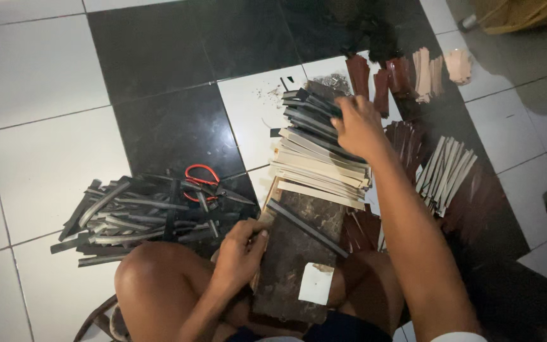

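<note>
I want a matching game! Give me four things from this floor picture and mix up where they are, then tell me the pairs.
Things:
1. red-handled scissors
2. small white paper square
3. right hand
4. left hand

Places:
A. on the stack of pale and dark flat strips
B. at the left edge of the dark worn board
C. beside the heap of dark grey strips on the floor
D. lying on the dark board, near its lower end

Pairs: 1-C, 2-D, 3-A, 4-B
</note>
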`<control>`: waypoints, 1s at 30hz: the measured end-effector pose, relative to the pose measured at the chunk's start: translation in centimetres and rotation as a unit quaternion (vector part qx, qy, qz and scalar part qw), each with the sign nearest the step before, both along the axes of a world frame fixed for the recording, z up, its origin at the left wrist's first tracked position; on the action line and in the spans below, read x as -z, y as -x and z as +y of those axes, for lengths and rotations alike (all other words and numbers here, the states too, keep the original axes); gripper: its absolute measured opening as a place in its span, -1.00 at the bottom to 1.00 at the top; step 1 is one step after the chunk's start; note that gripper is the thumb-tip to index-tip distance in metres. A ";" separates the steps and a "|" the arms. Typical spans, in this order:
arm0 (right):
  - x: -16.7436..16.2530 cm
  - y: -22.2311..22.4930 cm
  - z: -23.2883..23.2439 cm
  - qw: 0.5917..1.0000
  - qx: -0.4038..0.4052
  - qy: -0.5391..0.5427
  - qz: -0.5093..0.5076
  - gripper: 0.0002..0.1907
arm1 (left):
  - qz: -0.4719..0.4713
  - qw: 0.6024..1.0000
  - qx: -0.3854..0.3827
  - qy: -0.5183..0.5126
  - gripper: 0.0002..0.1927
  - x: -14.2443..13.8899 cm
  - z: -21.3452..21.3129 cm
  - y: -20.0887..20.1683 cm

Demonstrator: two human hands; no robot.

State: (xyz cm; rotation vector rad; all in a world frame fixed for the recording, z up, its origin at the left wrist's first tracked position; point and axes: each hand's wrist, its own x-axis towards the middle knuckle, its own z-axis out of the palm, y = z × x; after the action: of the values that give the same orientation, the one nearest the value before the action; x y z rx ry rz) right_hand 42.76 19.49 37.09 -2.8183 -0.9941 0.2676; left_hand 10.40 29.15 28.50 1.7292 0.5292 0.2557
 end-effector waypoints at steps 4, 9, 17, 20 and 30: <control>-1.4 -0.8 1.3 1.000 0.013 0.000 0.020 -0.35 | -0.010 1.000 -0.012 -0.007 -0.86 0.4 0.0 0.1; -2.2 -1.0 1.6 0.992 0.067 0.059 0.086 -0.39 | -0.037 0.999 -0.004 -0.028 -0.85 1.0 0.0 0.0; -1.8 -0.7 0.5 0.996 0.013 0.038 0.078 -0.53 | -0.032 0.999 -0.003 -0.029 -0.87 0.8 -0.2 0.4; -1.9 -0.6 0.2 0.995 0.033 0.038 0.089 -0.63 | -0.024 0.999 -0.004 -0.026 -0.86 0.5 -0.2 0.7; -5.2 0.6 -3.4 0.990 -0.082 -0.081 -0.081 -0.74 | -0.045 0.997 0.003 -0.063 -0.84 0.5 -0.6 1.4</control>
State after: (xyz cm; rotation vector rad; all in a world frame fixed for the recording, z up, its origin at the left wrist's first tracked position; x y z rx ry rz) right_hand 42.12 16.05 42.27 -2.6491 -1.2239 -0.0247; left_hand 9.02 28.52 27.99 1.8325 0.4495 0.3676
